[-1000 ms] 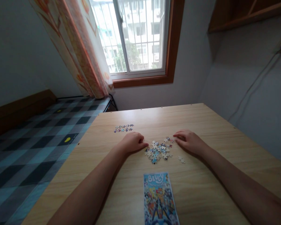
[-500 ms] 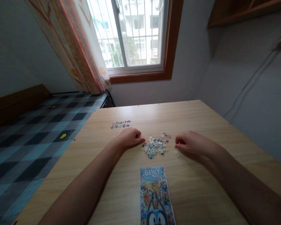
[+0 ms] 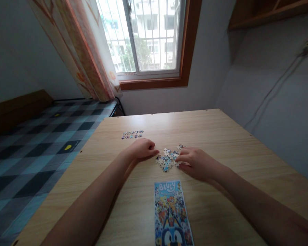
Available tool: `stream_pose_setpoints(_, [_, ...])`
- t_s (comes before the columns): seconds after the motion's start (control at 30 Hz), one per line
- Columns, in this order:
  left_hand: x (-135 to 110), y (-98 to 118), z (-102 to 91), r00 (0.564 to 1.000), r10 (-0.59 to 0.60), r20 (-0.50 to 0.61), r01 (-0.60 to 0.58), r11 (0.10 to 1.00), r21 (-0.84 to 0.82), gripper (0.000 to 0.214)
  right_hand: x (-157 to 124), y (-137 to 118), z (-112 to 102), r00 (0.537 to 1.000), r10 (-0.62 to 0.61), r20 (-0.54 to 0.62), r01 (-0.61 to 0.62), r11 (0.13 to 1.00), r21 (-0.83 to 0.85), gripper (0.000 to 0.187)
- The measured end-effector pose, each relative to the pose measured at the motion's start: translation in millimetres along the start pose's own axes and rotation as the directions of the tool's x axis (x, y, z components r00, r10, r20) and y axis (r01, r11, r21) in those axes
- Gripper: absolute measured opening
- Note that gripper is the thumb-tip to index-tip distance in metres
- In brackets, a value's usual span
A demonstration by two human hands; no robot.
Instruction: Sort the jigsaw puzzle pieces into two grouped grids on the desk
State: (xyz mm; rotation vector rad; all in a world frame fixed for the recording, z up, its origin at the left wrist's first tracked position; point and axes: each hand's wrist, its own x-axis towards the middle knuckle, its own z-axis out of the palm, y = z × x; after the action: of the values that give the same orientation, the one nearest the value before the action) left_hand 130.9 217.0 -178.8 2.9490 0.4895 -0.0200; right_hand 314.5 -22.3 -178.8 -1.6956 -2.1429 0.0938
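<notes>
A loose pile of jigsaw puzzle pieces point(image 3: 166, 160), some face up in blue and others showing pale backs, lies mid-table. My right hand point(image 3: 195, 160) rests over the pile's right side, fingers apart and touching the pieces. It hides part of them. At the pile's left edge, my left hand point(image 3: 143, 149) lies on the table with curled fingers and one digit pointing at the pieces. Whatever it may hold is hidden. Beyond my left hand, two rows of puzzle pieces point(image 3: 132, 134) lie set out.
A Bluey picture sheet point(image 3: 170, 212) lies on the wooden table point(image 3: 133, 212) nearest me. Left of the table is a bed with a checked cover point(image 3: 46, 147). A curtained window point(image 3: 154, 37) stands beyond, and a cable point(image 3: 269, 92) runs down the right wall.
My right hand has moved left from beside the pile onto its right side, and its fingers have spread. The left hand has stayed in nearly the same place.
</notes>
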Motion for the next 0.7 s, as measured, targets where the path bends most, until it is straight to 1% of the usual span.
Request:
stream_pose_setpoints(0.13, [0.1,0.2,-0.2,1.0,-0.006,-0.012,0.006,1.0,-0.012,0.045,2.4,0.6,4.3,0.999,-0.038,-0.001,0.038,0.999,-0.011,0.016])
stream_pose_setpoints(0.37, [0.0,2.9,-2.4,1.0,-0.015,0.01,0.015,1.0,0.006,0.044,1.8,6.4,6.6,0.998,-0.036,-0.053,0.037,0.999,0.02,0.021])
stream_pose_setpoints(0.47, [0.6,4.3,1.6,0.999,-0.041,-0.026,0.042,0.999,0.02,0.043,2.3,8.9,6.3,0.989,-0.003,-0.146,0.012,0.998,0.055,0.023])
stream_pose_setpoints(0.53, [1.2,5.6,4.3,0.996,-0.064,-0.06,0.065,0.998,0.018,0.042,2.5,10.1,6.0,0.974,0.04,-0.222,-0.017,0.994,0.107,0.023])
stream_pose_setpoints(0.6, [1.7,8.6,4.1,0.994,-0.075,-0.079,0.072,0.996,-0.046,0.044,2.1,10.7,5.8,0.958,0.092,-0.273,-0.047,0.985,0.166,0.023])
stream_pose_setpoints(0.7, [0.7,20.7,-4.7,0.989,-0.081,-0.124,0.051,0.973,-0.227,0.048,0.9,11.4,5.9,0.938,0.177,-0.297,-0.105,0.964,0.244,0.02])
